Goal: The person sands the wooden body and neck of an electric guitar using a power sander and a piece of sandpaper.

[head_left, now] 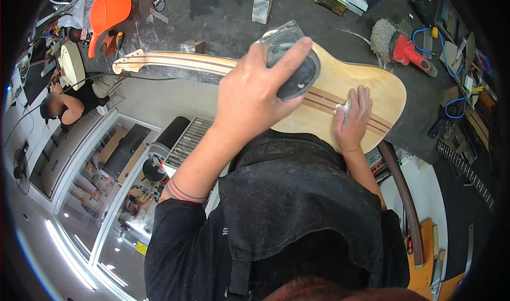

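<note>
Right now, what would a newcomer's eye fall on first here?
Likely the pale, dark-striped guitar body right of centre, its neck stretching left. Over it, the left hand grips a dark tool; the right hand lies on the body. Next, the bright orange dipper, upper left.

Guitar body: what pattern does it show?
Guitar body: pale wood, brown stripes along its middle; head view.

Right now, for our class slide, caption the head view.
Left hand holding a dark object, right hand resting on a striped guitar body.
</note>
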{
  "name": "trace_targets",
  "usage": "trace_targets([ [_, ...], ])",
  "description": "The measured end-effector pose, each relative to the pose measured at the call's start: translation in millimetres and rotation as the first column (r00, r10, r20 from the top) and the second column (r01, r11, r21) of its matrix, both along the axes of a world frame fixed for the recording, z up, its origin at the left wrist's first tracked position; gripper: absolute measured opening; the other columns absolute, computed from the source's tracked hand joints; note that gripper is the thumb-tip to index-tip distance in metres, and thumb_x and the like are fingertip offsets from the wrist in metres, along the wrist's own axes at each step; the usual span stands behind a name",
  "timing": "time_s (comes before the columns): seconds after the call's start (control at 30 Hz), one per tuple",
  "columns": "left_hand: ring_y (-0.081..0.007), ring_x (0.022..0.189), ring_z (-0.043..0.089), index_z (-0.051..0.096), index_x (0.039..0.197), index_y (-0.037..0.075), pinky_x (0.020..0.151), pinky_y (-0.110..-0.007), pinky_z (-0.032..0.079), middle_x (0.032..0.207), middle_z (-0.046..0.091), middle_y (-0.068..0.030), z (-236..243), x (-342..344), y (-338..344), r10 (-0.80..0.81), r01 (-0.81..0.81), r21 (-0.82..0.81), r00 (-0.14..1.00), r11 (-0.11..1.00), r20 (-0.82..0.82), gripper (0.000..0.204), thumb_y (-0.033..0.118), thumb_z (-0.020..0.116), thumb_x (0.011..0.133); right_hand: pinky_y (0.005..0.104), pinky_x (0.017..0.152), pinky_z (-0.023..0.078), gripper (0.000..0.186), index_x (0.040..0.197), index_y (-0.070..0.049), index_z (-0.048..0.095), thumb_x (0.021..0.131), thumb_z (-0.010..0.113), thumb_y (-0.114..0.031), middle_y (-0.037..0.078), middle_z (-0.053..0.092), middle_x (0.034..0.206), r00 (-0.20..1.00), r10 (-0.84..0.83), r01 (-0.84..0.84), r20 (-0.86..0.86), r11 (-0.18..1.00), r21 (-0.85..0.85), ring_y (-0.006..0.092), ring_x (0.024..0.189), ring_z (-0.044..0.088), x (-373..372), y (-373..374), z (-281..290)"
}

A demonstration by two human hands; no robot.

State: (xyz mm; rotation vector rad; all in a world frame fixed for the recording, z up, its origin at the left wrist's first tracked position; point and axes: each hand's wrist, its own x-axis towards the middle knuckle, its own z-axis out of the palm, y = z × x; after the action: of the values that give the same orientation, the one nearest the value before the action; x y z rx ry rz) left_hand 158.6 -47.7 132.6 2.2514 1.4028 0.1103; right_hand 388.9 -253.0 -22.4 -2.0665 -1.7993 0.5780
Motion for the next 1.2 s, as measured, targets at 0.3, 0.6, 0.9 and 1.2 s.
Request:
trace_targets([
  [0.3,-0.032,0.093,0.073,0.061,0.154,0.036,0.071,-0.042,0.062,0.111,0.066,-0.0138,0,0,-8,-0.023,0.024,-0.049,1.0,0.999,0.017,0.094,0.03,0.096,0.067,0.0634,0.13,0.022,0.067,0.161,-0.003,0.043,0.099,0.065,-0.013,0.025,0.04,0.167,1.0,-0.001,0.001,-0.019,1.0,-0.013,0.0462,0.159,0.033,0,0,-1],
  [0.6,-0.0327,0.093,0.073,0.06,0.155,0.036,0.073,-0.041,0.062,0.112,0.066,-0.0139,2,6,-7,-0.025,0.027,-0.082,0.999,0.996,0.022,0.096,0.028,0.096,0.066,0.0629,0.13,0.023,0.07,0.16,-0.001,0.043,0.096,0.066,-0.016,0.025,0.042,0.166,1.0,0.004,-0.004,0.018,1.0,-0.02,0.046,0.159,0.034,0,1,-1],
  [0.9,-0.0318,0.097,0.074,0.063,0.153,0.035,0.075,-0.042,0.063,0.115,0.068,-0.0146,4,-11,-6,-0.013,0.016,-0.078,1.0,0.997,0.028,0.091,0.027,0.095,0.068,0.063,0.13,0.023,0.07,0.16,-0.001,0.043,0.097,0.065,-0.017,0.025,0.041,0.166,1.0,0.006,-0.006,0.02,0.999,-0.031,0.0459,0.159,0.033,0,0,-2],
  [1.2,-0.033,0.098,0.074,0.062,0.154,0.035,0.076,-0.042,0.063,0.115,0.068,-0.0146,6,-1,-17,-0.065,0.071,-0.151,0.997,0.986,0.047,0.093,0.026,0.095,0.068,0.0629,0.13,0.024,0.07,0.16,-0.001,0.044,0.096,0.066,-0.016,0.025,0.042,0.166,1.0,0.003,-0.003,0.03,1.0,-0.024,0.0458,0.158,0.035,-1,2,0],
])
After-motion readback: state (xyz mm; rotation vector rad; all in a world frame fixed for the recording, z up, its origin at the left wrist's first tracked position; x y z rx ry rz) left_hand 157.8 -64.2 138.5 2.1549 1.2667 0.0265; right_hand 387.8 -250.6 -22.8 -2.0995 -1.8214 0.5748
